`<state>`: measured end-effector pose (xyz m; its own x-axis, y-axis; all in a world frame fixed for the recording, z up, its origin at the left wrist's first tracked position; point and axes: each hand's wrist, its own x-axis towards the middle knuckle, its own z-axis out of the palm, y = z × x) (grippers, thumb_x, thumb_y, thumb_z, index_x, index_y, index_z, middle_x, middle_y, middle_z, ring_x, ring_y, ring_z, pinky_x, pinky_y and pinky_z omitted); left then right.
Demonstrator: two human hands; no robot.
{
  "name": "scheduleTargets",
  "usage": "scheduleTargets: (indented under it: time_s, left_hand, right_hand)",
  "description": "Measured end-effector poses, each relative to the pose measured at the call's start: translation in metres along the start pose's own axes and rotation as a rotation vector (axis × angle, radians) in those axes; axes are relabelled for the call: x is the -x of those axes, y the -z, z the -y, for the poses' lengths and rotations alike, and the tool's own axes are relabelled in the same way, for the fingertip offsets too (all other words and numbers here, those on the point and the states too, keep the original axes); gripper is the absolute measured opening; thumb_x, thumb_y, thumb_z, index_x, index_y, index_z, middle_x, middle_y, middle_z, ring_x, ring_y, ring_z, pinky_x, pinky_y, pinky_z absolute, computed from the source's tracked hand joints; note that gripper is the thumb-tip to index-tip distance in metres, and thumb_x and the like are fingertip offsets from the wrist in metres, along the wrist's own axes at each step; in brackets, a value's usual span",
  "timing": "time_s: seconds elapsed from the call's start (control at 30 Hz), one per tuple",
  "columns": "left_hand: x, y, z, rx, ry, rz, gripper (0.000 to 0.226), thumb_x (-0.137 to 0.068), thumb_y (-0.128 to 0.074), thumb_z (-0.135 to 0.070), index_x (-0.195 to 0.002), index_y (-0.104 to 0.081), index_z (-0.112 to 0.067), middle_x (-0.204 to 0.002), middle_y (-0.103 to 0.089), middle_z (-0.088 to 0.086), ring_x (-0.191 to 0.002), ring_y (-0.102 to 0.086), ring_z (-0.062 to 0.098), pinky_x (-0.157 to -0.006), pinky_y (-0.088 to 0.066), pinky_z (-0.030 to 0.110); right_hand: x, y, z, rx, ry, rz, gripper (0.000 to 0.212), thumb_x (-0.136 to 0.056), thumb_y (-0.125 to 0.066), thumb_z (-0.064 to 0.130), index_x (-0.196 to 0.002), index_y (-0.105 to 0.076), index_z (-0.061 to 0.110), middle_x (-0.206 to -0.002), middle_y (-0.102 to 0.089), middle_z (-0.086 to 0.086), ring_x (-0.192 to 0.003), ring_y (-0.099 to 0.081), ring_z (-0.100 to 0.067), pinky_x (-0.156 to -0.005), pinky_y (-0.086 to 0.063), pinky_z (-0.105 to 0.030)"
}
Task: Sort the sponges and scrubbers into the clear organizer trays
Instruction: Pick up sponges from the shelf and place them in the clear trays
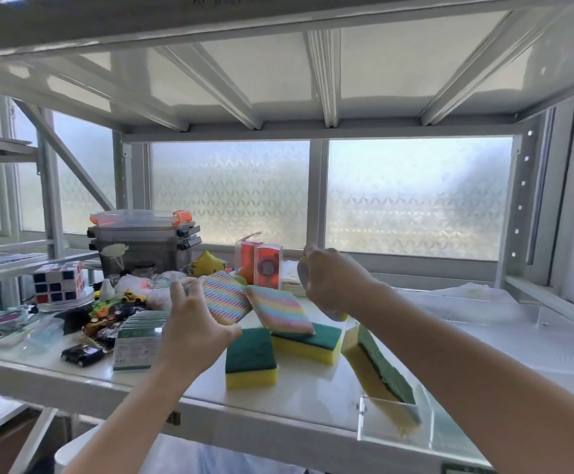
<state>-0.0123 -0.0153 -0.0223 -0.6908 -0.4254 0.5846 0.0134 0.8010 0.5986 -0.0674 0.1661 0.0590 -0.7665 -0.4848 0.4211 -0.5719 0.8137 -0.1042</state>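
My left hand (pixel 195 323) grips a rainbow zigzag scrubber pad (pixel 225 297), held tilted above the shelf. A pastel striped pad (pixel 278 311) leans beside it on a yellow-and-green sponge (pixel 307 342). Another green-topped yellow sponge (pixel 250 359) lies flat in front. A third sponge (pixel 377 374) stands slanted in the clear organizer tray (pixel 395 431) at the shelf's front right. My right hand (pixel 330 280) is raised and closed around a grey-and-yellow item that is mostly hidden by my fingers.
Clutter fills the shelf's left: a Rubik's cube (pixel 58 282), toy cars (pixel 114 309), stacked grey boxes (pixel 143 241), a green-labelled packet (pixel 138 340). Orange boxes (pixel 260 265) stand at the back. More clear trays (pixel 518 323) sit on the right. A shelf hangs low overhead.
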Motion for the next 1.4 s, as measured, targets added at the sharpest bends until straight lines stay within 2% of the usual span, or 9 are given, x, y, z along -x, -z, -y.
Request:
scheduleTargets:
  time_s: [0.17,0.37,0.47,0.57,0.77,0.9,1.07,1.23,1.4]
  left_hand:
    - [-0.002,0.005,0.003,-0.025,-0.053,-0.093,0.089,-0.063,-0.078,-0.005,-0.139,-0.031,-0.005,-0.129,-0.030,0.009,-0.115,-0.045,0.026,-0.081,-0.046,0.029]
    - [-0.003,0.007,0.007,-0.151,-0.261,-0.096,0.084,-0.061,-0.065,0.014,-0.137,-0.034,-0.008,-0.135,-0.031,0.009,-0.103,-0.055,0.028,-0.067,-0.050,0.027]
    - [-0.007,0.004,0.011,-0.255,-0.401,-0.049,0.085,-0.061,-0.059,0.017,-0.138,-0.035,-0.009,-0.140,-0.030,0.005,-0.120,-0.050,0.030,-0.086,-0.054,0.038]
    - [-0.007,0.001,0.012,-0.330,-0.488,0.038,0.084,-0.066,-0.053,0.017,-0.143,-0.032,-0.010,-0.145,-0.026,0.000,-0.133,-0.039,0.023,-0.103,-0.043,0.033]
    - [-0.005,-0.005,0.024,-0.396,-0.458,0.136,0.083,-0.071,-0.052,0.011,-0.146,-0.024,-0.011,-0.148,-0.018,0.000,-0.139,-0.030,0.021,-0.106,-0.041,0.029]
    - [-0.005,0.000,0.023,-0.364,-0.382,0.023,0.082,-0.070,-0.054,0.012,-0.145,-0.027,-0.008,-0.147,-0.021,0.007,-0.133,-0.038,0.029,-0.093,-0.050,0.030]
    - [-0.011,0.013,0.007,-0.248,-0.426,-0.108,0.079,-0.067,-0.066,0.009,-0.138,-0.035,-0.009,-0.140,-0.030,0.012,-0.101,-0.059,0.031,-0.069,-0.053,0.025]
    - [-0.015,0.007,-0.033,0.018,-0.460,-0.138,0.084,-0.066,-0.082,-0.017,-0.138,-0.038,-0.010,-0.135,-0.032,0.007,-0.117,-0.035,0.006,-0.098,-0.040,0.021]
    - [-0.017,-0.021,-0.078,0.220,-0.503,-0.010,0.070,-0.074,-0.076,-0.025,-0.135,-0.044,-0.011,-0.129,-0.038,-0.001,-0.114,-0.036,0.003,-0.096,-0.030,0.013]
  right_hand:
    - [0.001,0.014,-0.003,-0.068,0.027,-0.099,0.029,-0.088,-0.044,0.002,-0.117,-0.047,0.005,-0.065,-0.043,0.000,-0.068,-0.052,-0.025,-0.060,-0.047,-0.035]
    - [0.006,0.014,-0.008,-0.065,0.034,-0.108,0.028,-0.087,-0.045,0.000,-0.114,-0.049,0.007,-0.062,-0.043,0.001,-0.057,-0.048,-0.017,-0.049,-0.042,-0.029]
    - [0.008,0.012,-0.006,-0.072,0.042,-0.106,0.025,-0.087,-0.043,0.003,-0.111,-0.051,0.006,-0.066,-0.047,-0.002,-0.071,-0.057,-0.028,-0.066,-0.053,-0.040]
    - [0.009,0.008,-0.005,-0.073,0.054,-0.107,0.022,-0.088,-0.042,0.004,-0.107,-0.051,0.008,-0.063,-0.043,0.002,-0.069,-0.053,-0.027,-0.064,-0.049,-0.038]
    - [0.014,0.003,-0.004,-0.058,0.065,-0.082,0.017,-0.090,-0.041,0.008,-0.105,-0.048,0.007,-0.070,-0.046,-0.003,-0.073,-0.052,-0.029,-0.066,-0.047,-0.036]
    - [0.014,0.001,-0.004,-0.055,0.074,-0.073,0.016,-0.091,-0.041,0.008,-0.106,-0.049,0.007,-0.065,-0.037,0.005,-0.073,-0.050,-0.025,-0.064,-0.041,-0.033]
    - [0.017,0.016,-0.007,-0.088,0.079,-0.097,0.029,-0.095,-0.038,0.017,-0.120,-0.049,0.006,-0.083,-0.055,-0.011,-0.077,-0.056,-0.029,-0.075,-0.052,-0.044]
    - [0.020,0.045,-0.034,-0.104,0.021,-0.195,0.035,-0.091,-0.046,0.013,-0.125,-0.051,0.011,-0.101,-0.063,-0.018,-0.089,-0.061,-0.033,-0.078,-0.053,-0.042]
    - [0.044,0.075,-0.088,-0.050,-0.072,-0.308,0.041,-0.087,-0.054,0.017,-0.128,-0.052,0.020,-0.110,-0.066,-0.018,-0.098,-0.060,-0.037,-0.087,-0.051,-0.043]
